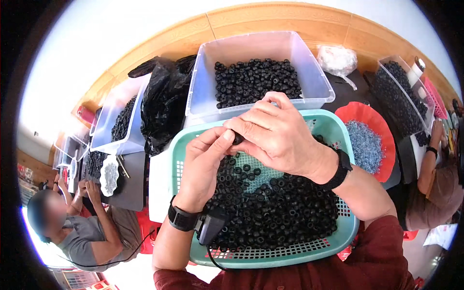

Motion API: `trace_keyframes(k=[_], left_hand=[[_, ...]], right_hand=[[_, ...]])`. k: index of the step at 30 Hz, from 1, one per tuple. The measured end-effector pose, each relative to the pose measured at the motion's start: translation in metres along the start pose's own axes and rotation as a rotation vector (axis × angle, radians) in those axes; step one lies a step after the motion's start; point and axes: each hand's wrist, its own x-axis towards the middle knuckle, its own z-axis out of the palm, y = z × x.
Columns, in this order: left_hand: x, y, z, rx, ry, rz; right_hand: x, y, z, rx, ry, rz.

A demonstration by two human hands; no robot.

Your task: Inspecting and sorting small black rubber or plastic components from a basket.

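Observation:
A small round black ring-shaped part (237,138) is pinched between the fingertips of my left hand (205,157), its thumb lying along the near side. My right hand (278,135) closes on the same part from the other side, and its fingers cover most of it. Both hands are above a green plastic basket (270,263) with slotted walls. Many loose black ring-shaped parts (270,212) lie heaped in it, thinner toward the middle, where the mesh bottom shows. Whether my right fingers hold anything else is hidden.
Behind the basket stands a clear plastic bin (316,94) of similar black parts. A black plastic bag (166,104) is to its left. At right, a red dish (386,150) holds small blue-grey pieces. Co-workers sit at left (89,237) and right (437,193), near further bins.

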Motion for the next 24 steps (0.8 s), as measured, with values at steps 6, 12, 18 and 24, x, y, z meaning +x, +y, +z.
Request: trace_keyframes(k=[6, 12, 18, 24], left_hand=[[-0.004, -0.001, -0.002, 0.020, -0.031, -0.016], [-0.007, -0.001, 0.001, 0.168, 0.004, 0.038], [-0.008, 0.002, 0.008, 0.194, 0.063, 0.061], [-0.004, 0.007, 0.007, 0.216, 0.043, 0.107]], right_hand=[[-0.002, 0.002, 0.003, 0.035, 0.057, 0.005], [0.000, 0.005, 0.004, 0.128, 0.050, -0.065], [0.001, 0.008, 0.011, 0.246, 0.078, -0.126], [0.000, 0.008, 0.007, 0.265, 0.079, -0.044]])
